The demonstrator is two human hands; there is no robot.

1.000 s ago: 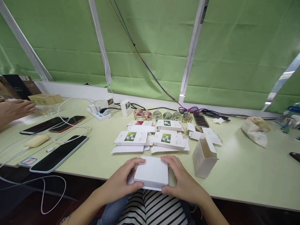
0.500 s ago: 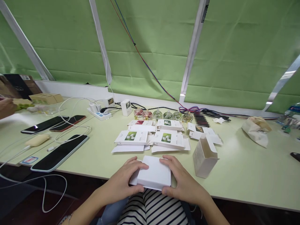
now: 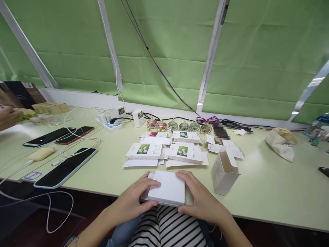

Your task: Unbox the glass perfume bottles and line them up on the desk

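Between my hands, at the table's front edge, is a flat white cardboard box, its plain side up and a flap showing on its left. My left hand grips its left side, thumb at the front and fingers over the top. Against the right side, my right hand curves round it, fingertips at the far corner and thumb at the near one. Just beyond lie several flattened boxes with flower pictures. To the right of my right hand, an open white box stands upright.
Several round glass bottles with coloured contents line the back. At left are phones, looping white cables and a power strip. Another person's hand is at the far left. A cloth bag sits at right.
The white box has shifted slightly left and its front edge has tilted up a little between my hands. The other person's hand at the far left has moved slightly.
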